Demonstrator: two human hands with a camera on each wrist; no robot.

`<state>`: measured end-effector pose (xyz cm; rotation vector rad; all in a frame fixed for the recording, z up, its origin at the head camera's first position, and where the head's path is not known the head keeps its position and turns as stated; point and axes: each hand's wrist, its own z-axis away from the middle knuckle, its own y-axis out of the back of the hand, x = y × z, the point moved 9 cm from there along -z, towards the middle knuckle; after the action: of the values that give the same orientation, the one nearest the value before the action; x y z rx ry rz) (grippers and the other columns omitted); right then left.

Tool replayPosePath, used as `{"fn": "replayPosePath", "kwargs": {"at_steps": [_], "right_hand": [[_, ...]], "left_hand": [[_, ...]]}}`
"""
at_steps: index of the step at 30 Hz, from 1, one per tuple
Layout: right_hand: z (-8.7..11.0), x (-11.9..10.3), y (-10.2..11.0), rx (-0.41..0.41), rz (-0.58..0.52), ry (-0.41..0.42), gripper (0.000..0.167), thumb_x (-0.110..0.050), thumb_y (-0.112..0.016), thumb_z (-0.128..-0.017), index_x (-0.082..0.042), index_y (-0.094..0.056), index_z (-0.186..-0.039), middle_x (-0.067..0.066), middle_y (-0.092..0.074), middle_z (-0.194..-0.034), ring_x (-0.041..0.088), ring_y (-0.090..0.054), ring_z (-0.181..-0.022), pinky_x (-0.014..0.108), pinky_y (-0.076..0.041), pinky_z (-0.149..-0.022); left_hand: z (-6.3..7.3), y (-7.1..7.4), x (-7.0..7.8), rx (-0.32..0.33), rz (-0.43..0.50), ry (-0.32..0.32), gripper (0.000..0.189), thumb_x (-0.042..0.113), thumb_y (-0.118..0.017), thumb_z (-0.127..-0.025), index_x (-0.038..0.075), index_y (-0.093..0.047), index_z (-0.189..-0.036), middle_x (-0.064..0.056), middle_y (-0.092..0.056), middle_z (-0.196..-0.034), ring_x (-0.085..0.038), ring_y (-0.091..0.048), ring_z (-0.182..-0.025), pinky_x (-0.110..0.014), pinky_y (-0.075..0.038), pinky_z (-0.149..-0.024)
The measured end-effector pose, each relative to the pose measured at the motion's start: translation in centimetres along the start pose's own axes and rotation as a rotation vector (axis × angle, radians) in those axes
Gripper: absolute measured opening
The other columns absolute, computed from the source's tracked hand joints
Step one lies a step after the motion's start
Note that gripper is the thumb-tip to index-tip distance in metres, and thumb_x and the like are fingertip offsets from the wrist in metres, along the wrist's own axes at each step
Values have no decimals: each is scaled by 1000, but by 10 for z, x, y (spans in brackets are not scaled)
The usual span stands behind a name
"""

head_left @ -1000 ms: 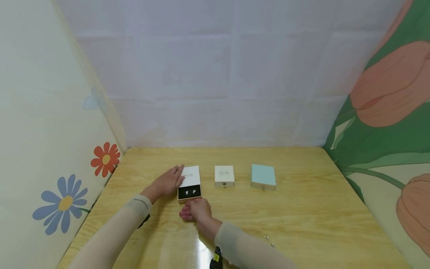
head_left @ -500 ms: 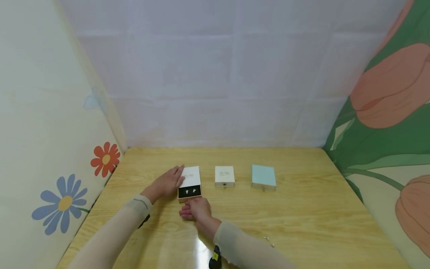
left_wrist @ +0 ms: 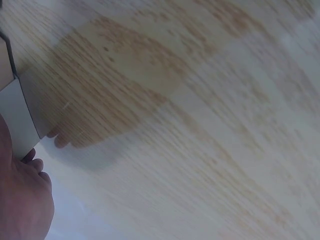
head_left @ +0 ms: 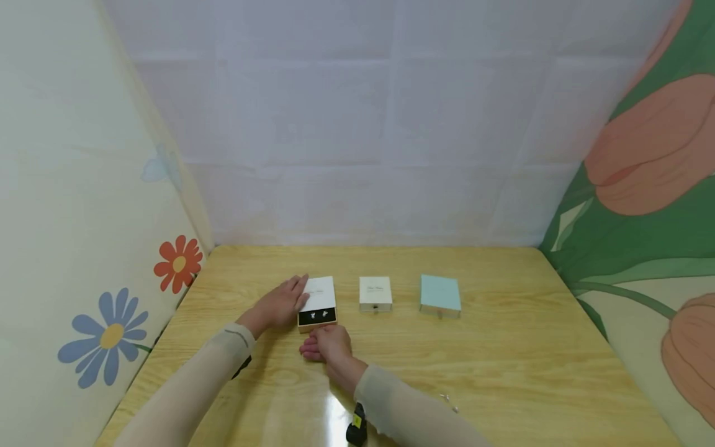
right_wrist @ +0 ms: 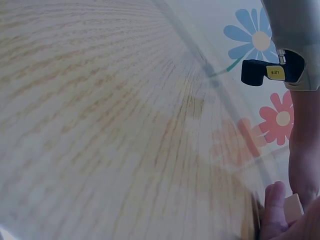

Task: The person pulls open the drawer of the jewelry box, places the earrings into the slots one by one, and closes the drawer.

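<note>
A white drawer-style jewelry box (head_left: pixel 319 292) stands at the left of the table with its drawer (head_left: pixel 318 328) partly out toward me. On the drawer's black lining sit two small silver earrings (head_left: pixel 318 315). My left hand (head_left: pixel 279 304) grips the box's outer sleeve from the left, its fingertips on the top; in the left wrist view, fingers (left_wrist: pixel 38 165) bend round a box corner. My right hand (head_left: pixel 331 345) is against the drawer's front edge, other fingers loosely bent below it. The right wrist view catches only part of that hand, close to a pale corner of the box (right_wrist: pixel 293 209).
A smaller cream box (head_left: pixel 375 293) and a light blue box (head_left: pixel 440 295) stand in a row to the right, both closed. Two tiny silver pieces (head_left: pixel 449 402) lie near the front right of the wooden table (head_left: pixel 503 347). Printed cloths hang around it.
The drawer has slid slightly farther into the sleeve, so less black lining shows. My right hand has edged forward with it, while the left hand keeps its place on the box.
</note>
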<state>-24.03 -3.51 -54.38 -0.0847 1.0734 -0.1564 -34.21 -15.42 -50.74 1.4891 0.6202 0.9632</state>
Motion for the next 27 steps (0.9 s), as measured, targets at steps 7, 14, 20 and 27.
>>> {"fn": "replayPosePath", "kwargs": {"at_steps": [7, 14, 20, 27], "right_hand": [[-8, 0, 0, 9, -7, -7, 16, 1, -54, -98, 7, -69, -99, 17, -74, -78, 19, -73, -64, 30, -63, -59], [-10, -2, -2, 6, -17, 11, 20, 2, -50, -99, 10, -69, -98, 18, -73, -77, 19, -73, -64, 29, -63, -58], [-10, -3, -3, 9, -20, 24, 19, 2, -51, -99, 10, -68, -101, 19, -74, -80, 20, -74, -66, 29, -63, -59], [-12, -3, -4, 5, -19, 36, 20, 1, -51, -100, 10, -68, -102, 19, -74, -81, 20, -74, -67, 28, -63, -59]], "left_hand": [[-2, 4, 1, 25, -14, -12, 61, 32, -30, -112, -5, -21, -159, -27, -39, -152, -42, -40, -141, -52, -35, -119], [-3, 2, 2, 14, -12, -10, 61, 33, -29, -112, -5, -20, -159, -27, -38, -152, -42, -39, -142, -52, -35, -119], [-1, 1, 1, -5, -19, -1, 62, 34, -27, -112, -4, -18, -160, -27, -34, -156, -42, -36, -145, -53, -33, -120], [0, -1, 2, -34, 3, 9, 62, 35, -26, -112, -4, -16, -160, -27, -31, -158, -42, -31, -147, -53, -29, -121]]}}
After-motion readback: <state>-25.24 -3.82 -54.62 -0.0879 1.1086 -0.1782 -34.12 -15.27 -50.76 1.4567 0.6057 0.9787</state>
